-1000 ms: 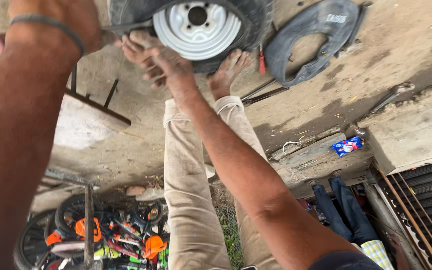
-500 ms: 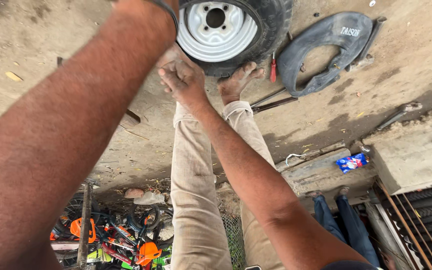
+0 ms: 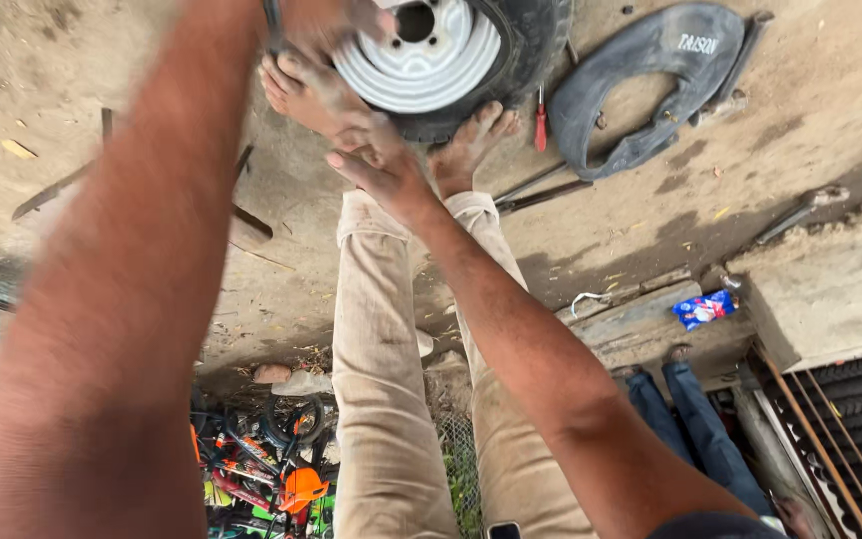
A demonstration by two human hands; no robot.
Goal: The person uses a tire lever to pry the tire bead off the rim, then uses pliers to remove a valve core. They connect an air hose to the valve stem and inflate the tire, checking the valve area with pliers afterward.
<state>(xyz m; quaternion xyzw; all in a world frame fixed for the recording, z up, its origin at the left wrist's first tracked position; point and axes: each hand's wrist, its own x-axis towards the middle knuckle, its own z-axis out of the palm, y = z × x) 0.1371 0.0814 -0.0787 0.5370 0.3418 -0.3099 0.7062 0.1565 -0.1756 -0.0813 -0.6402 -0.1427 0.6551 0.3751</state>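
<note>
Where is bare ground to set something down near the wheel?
Bare concrete lies between the inner tube and the blue wrapper. Crowded: the wheel, with both feet, the left hand, right hand, red-handled screwdriver and metal bars.

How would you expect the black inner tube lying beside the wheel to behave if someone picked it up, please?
The inner tube would probably be floppy: it lies flattened and folded on the concrete floor. It likely weighs little for its size, since it looks deflated. Its dusty rubber probably grips rather than slips.
</note>
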